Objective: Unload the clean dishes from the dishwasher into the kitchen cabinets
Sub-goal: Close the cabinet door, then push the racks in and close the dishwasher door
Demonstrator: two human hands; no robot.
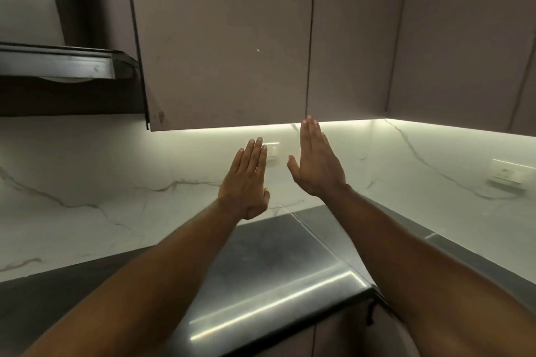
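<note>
Both my arms reach up and forward toward the upper wall cabinets. My left hand (246,180) is flat with straight fingers, a little below the bottom edge of the left cabinet door (226,46), and holds nothing. My right hand (316,162) is also flat and empty. Its fingertips reach the lower edge near the seam between the left door and the right cabinet door (356,38). Both doors are shut. No dishes and no dishwasher are in view.
A dark glossy countertop (261,264) runs below into a corner at right. The marble backsplash (101,177) is lit by a strip under the cabinets and carries wall sockets (272,151) (509,175). A dark range hood (63,62) juts out at left.
</note>
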